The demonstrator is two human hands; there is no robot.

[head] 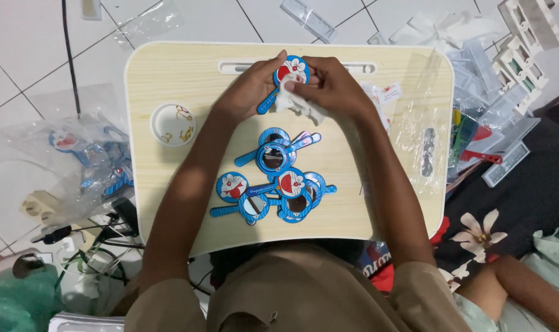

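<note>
Head view shows, at the tray's [168, 67] twelve o'clock, the left hand [248, 89] pinching a light, stiff, breakable hand mirror [290, 71] by its handle while the right hand [335, 86] grips a soft tissue [295, 103] against it.

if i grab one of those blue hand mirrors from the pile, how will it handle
A blue hand mirror looks thin and flat, so probably light and stiff. The round glass likely scratches or cracks if dropped. Overlapping in the pile, lifting one may drag its neighbours.
</note>
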